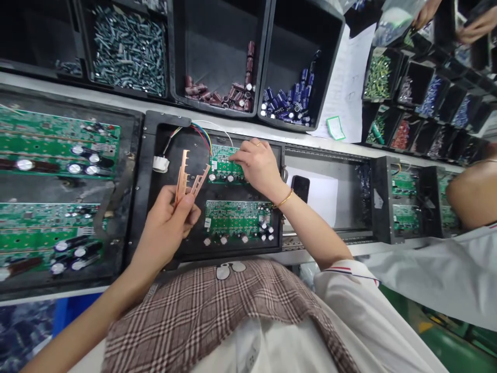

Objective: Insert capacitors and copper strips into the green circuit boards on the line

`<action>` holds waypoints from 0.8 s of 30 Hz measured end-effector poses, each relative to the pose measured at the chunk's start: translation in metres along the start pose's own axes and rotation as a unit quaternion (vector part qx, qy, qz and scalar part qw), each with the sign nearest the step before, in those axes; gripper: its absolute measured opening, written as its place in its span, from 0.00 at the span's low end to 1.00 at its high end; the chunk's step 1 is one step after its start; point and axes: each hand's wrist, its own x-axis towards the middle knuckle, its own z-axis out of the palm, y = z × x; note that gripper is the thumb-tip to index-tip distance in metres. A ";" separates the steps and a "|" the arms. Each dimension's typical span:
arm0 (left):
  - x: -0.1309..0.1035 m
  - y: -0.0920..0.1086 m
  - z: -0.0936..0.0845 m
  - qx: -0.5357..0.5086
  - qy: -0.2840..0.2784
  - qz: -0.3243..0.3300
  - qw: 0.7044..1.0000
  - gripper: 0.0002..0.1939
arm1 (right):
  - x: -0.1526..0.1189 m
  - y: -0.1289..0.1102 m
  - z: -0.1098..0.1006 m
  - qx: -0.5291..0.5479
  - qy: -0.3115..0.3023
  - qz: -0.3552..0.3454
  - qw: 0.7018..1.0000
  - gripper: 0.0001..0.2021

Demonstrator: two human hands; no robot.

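Note:
My left hand (pixel 166 220) is closed around several copper-coloured notched metal strips (pixel 183 173), which fan upward over the black carrier tray (pixel 174 114). At the upper green circuit board (pixel 221 154), my right hand (pixel 261 167) has its fingertips pinched together on or just above the board's surface. Whatever those fingertips hold is hidden. Coloured wires (pixel 205 135) run from this board to a white connector (pixel 160 163) at the tray's left side. Below it lies a second green circuit board (pixel 233 220) with upright capacitors at its lower right.
Black bins at the back hold metal pins (pixel 128 52), brown capacitors (pixel 233 96) and blue capacitors (pixel 289 106). Another tray of populated boards (pixel 58 140) adjoins on the left. A phone (pixel 300 187) lies on paper to the right. A co-worker's arm (pixel 473 191) is at far right.

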 end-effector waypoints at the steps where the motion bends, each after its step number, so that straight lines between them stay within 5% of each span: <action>1: 0.000 0.000 -0.001 0.001 0.000 -0.002 1.000 0.16 | 0.000 0.001 0.000 0.005 -0.004 0.004 1.000 0.16; 8: -0.003 0.001 0.002 -0.018 -0.001 0.033 0.999 0.17 | -0.011 -0.023 -0.020 0.142 0.008 0.029 0.989 0.07; 12: -0.008 0.007 0.015 -0.041 -0.035 0.069 0.996 0.20 | -0.022 -0.058 -0.028 0.425 0.015 0.031 0.904 0.10; 15: -0.009 0.011 0.014 -0.046 -0.010 0.081 0.996 0.24 | -0.028 -0.061 -0.030 0.497 0.041 0.059 0.865 0.15; 20: -0.007 0.004 -0.002 0.053 0.014 0.067 0.996 0.14 | -0.031 -0.028 -0.029 0.158 0.035 0.032 0.986 0.13; 24: -0.009 -0.001 -0.005 0.086 0.023 0.038 0.995 0.12 | -0.026 -0.018 -0.017 -0.032 -0.019 -0.035 0.999 0.15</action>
